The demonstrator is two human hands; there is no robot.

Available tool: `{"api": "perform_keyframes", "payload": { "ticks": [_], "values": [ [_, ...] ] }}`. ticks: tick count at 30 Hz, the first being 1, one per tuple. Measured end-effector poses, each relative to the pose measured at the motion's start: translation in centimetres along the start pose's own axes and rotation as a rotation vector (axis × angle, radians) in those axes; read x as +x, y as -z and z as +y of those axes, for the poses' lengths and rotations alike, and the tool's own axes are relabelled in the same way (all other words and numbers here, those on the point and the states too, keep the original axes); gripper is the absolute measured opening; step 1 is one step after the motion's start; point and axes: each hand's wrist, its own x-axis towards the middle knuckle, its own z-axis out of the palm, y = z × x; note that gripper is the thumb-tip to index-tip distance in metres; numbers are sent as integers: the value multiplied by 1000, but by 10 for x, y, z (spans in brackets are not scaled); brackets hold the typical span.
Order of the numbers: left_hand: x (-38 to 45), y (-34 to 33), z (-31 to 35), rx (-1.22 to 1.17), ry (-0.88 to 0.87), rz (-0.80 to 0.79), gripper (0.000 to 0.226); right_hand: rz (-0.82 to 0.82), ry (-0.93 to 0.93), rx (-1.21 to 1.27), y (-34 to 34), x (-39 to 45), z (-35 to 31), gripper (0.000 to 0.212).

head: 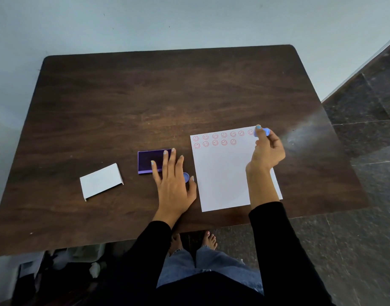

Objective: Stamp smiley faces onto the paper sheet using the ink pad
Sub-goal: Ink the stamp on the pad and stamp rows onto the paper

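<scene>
A white paper sheet (225,173) lies on the dark wooden table (145,96), right of centre. Two rows of red smiley faces (215,136) run along its top edge, the lower row shorter. My right hand (266,149) holds a small blue stamp (265,131) at the sheet's top right corner. My left hand (174,180) rests flat with spread fingers on the right part of the open purple ink pad (148,161). A round blue cap (186,177) lies by its thumb.
A white rectangular lid (101,181) lies on the table left of the ink pad. The table's near edge runs just below my forearms. Dark tiled floor (366,195) lies to the right, and a pale wall stands behind the table.
</scene>
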Motion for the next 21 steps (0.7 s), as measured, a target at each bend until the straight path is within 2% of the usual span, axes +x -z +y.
{"api": "perform_keyframes", "payload": {
  "ticks": [5, 11, 21],
  "values": [
    [-10, -1, -4, 26, 19, 13, 54, 2, -15, -14, -2, -4, 0, 18],
    [-16, -3, -5, 16, 80, 63, 39, -38, -12, -13, -5, -8, 2, 21],
    [-17, -4, -4, -26, 41, 116, 18, -65, -17, -29, -12, -14, 2, 25]
  ]
}}
